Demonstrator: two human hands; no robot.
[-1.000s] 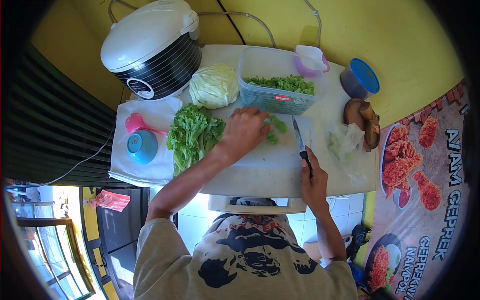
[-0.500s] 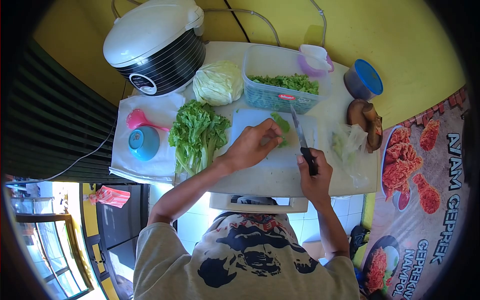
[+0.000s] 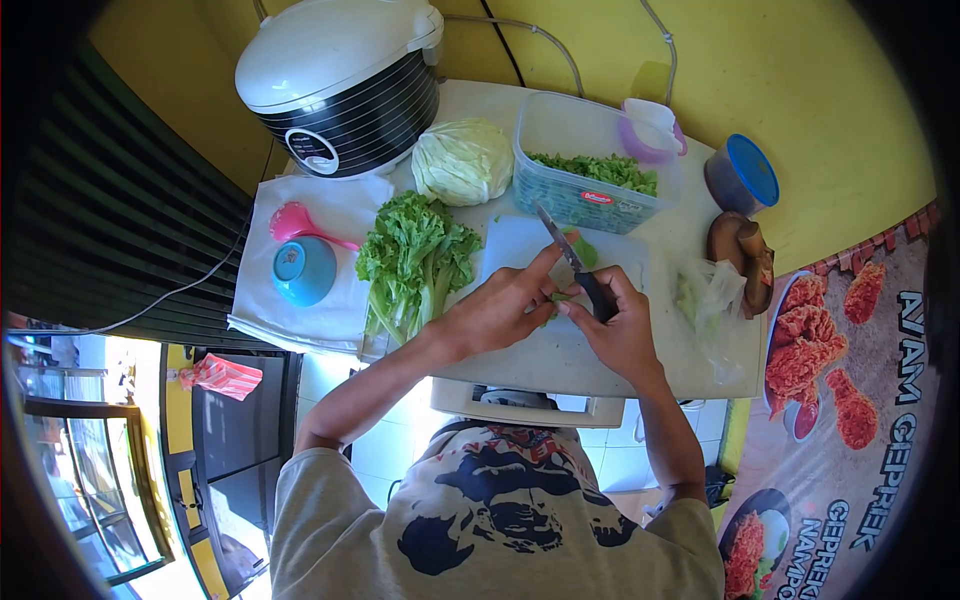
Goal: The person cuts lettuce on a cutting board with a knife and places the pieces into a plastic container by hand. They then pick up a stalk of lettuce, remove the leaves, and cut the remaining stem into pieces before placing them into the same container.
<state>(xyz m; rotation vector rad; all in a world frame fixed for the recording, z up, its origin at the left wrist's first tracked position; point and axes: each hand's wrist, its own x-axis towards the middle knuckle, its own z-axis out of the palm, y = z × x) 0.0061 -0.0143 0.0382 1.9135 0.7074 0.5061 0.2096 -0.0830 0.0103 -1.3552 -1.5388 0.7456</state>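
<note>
Over the flat white cutting board (image 3: 508,240), fingers closed, the left hand (image 3: 500,311) pinches a small green leaf scrap (image 3: 559,296), likely light, limp and best held edgewise, and the right hand (image 3: 622,328) grips a black-handled metal knife (image 3: 577,264).

Lettuce (image 3: 418,255) coloured bright green, knife (image 3: 574,262) handled in black, bowl (image 3: 305,272) tinted light blue, rice cooker (image 3: 335,85) topped in white, its black body (image 3: 385,122) striped pale
</note>
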